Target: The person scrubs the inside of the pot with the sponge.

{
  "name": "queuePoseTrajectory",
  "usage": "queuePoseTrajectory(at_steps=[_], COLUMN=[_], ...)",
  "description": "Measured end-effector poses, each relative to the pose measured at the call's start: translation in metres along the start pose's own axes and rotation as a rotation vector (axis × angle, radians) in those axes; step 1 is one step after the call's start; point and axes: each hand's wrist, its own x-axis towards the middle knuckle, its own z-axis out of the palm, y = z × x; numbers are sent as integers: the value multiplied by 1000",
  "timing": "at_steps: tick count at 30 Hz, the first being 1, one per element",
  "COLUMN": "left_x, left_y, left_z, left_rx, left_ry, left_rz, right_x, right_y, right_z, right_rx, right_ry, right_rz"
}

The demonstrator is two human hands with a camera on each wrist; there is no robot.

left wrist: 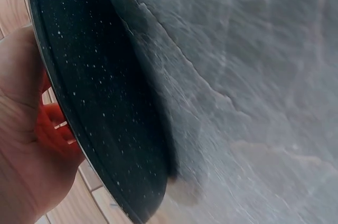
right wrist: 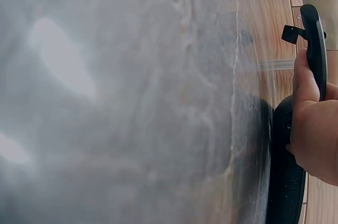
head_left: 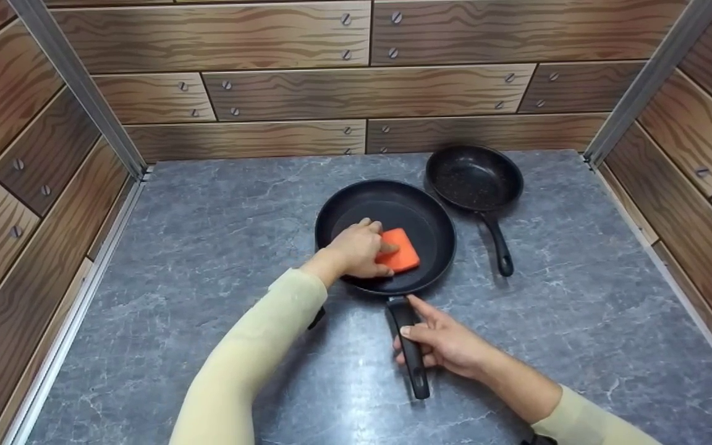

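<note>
A large black frying pan [head_left: 436, 225] stands on the table with its handle [head_left: 416, 371] toward me. Inside it, my left hand [head_left: 356, 250] holds a square orange sponge [head_left: 406, 254] against the pan's floor, thumb at its near edge. The left wrist view shows the pan's speckled outer wall [left wrist: 100, 92], with part of the left hand [left wrist: 31, 139] behind the rim. My right hand [head_left: 458, 347] grips the handle, thumb on top and fingers underneath, index finger stretched toward the pan. In the right wrist view the handle [right wrist: 316, 44] passes through the right hand [right wrist: 317, 129].
A smaller black frying pan [head_left: 474, 179] stands behind and to the right, close to the large one, its handle [head_left: 498, 244] pointing toward me. The grey marbled table [head_left: 226, 222] is bordered by wood-patterned walls [head_left: 288, 93] at the back and sides.
</note>
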Motion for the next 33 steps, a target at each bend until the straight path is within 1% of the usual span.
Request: queuePoseTrajectory(at_steps=[5,9,13,19,27,33], left_x=[7,13,19,26,32,35], left_y=[4,6,8,9,8,5], left_z=[0,-1,1,5,10,12], left_rx=[-42,-44,-32,-40,-28,-39], left_ry=[-16,-19,2,24,58,92], left_rz=[-19,-28,-38,-60,-85,-103], right_x=[0,0,0,-1,0,-1], right_y=[0,0,0,0,1,2], right_z=[-1,-2,-2,-1,-1,-1], right_rx=[-6,-7,-6,1,14,-1], right_ry=[-5,0,1,-4,-6,2], right_rz=[6,11,13,11,4,0])
